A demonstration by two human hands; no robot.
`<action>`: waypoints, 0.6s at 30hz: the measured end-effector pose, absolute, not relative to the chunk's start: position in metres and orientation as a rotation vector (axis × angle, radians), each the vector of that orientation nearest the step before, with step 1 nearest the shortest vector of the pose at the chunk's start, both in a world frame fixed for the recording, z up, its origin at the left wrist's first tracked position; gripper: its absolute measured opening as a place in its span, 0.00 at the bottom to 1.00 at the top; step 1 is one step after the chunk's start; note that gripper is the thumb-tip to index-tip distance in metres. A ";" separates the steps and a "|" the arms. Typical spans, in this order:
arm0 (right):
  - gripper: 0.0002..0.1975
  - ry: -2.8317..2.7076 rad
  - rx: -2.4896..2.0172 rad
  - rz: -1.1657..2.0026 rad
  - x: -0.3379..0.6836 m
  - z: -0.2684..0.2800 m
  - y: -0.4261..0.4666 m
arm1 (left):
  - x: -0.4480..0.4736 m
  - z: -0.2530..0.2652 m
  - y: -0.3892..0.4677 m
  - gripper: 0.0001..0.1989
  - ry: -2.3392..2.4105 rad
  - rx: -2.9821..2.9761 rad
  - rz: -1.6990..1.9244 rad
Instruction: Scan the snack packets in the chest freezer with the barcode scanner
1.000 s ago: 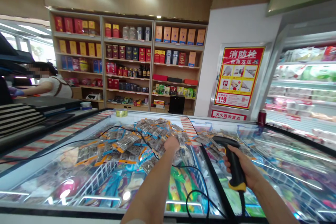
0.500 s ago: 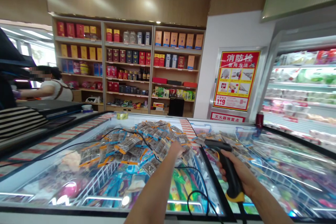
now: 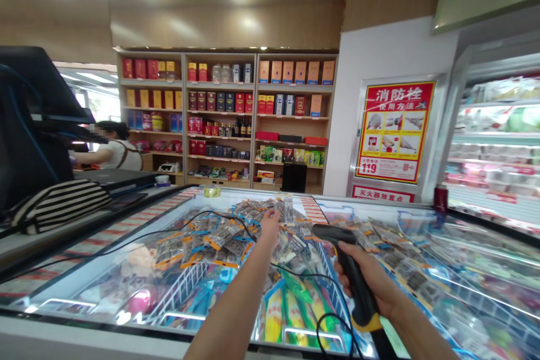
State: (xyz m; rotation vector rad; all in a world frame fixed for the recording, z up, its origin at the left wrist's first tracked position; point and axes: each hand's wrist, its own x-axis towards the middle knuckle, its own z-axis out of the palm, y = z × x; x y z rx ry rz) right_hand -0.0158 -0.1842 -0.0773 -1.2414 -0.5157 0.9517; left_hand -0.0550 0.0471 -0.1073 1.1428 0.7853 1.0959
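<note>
The left hand [image 3: 270,226] pinches 1 clear packet [image 3: 288,210], long axis near upright, beyond and left of the scanner [image 3: 356,281], round which the right hand [image 3: 373,272] is wrapped.

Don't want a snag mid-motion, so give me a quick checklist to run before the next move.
1. Scanner secure in the right hand: ok, fingers are wrapped around its handle.
2. Packet at the left hand: ok, one appears raised at the fingertips.
3. Packet's code facing the scanner: cannot tell, print too small and blurred.
4. Cable free of loops: not ok, it loops below the scanner.
5. Cable clear of the left forearm: cannot tell, the forearm hides a stretch of it.
</note>
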 end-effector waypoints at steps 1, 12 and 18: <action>0.11 -0.525 -1.237 0.949 -0.017 -0.078 -0.183 | -0.056 -0.106 0.047 0.03 0.772 1.117 1.085; 0.10 -0.524 -1.232 0.951 -0.016 -0.072 -0.192 | -0.053 -0.104 0.049 0.04 0.740 1.065 1.079; 0.11 -0.556 -1.275 0.908 -0.016 -0.072 -0.195 | -0.052 -0.106 0.051 0.05 0.742 1.097 1.076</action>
